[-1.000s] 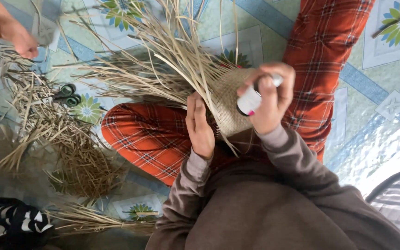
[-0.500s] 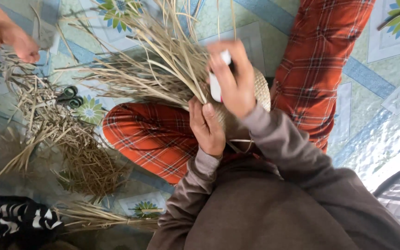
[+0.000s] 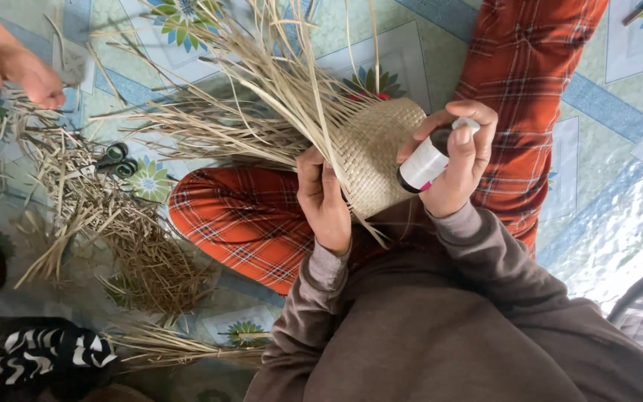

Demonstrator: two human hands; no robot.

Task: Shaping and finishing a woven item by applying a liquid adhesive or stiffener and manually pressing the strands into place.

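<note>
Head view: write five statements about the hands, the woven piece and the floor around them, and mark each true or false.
1. The right hand holds a small bottle with a white label. True.
2. The left hand rests on the woven straw piece. True.
3. The scissors are in the left hand. False: they lie on the floor among the straw scraps.
4. The woven straw piece is finished, with no loose ends. False: long unwoven strands fan out from it.
5. Another person's hand shows at the upper left. True.
</note>
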